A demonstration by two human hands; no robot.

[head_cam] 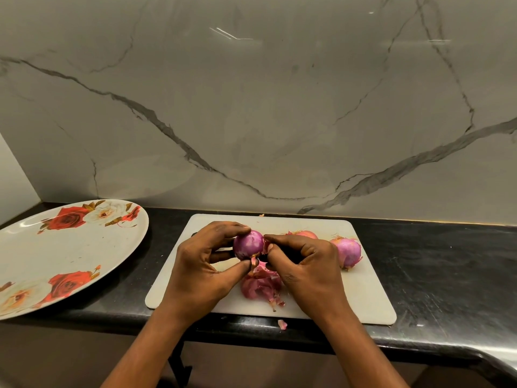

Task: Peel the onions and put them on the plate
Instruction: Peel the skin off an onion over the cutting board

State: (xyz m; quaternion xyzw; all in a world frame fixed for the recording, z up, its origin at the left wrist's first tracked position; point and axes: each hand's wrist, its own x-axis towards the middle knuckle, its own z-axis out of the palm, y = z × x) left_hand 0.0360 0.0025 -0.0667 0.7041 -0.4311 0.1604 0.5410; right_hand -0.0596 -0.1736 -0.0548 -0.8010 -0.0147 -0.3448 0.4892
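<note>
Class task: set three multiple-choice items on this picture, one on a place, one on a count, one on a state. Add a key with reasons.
1. Where is the flowered plate? A) left of the cutting board B) on it C) right of it
2. How many onions are visible? A) one B) three C) five
3. The onion in the left hand is A) sliced B) on the plate C) being peeled
Key: A, the plate lies at the board's left. B, one held, two on the board. C, the right hand pinches its skin.

Dim, warm overhead light streaks glare across the glossy marble wall [279,107], the plate [70,247] mirrors faintly there, and the wide lens bows the sharply focused counter [433,261].
</note>
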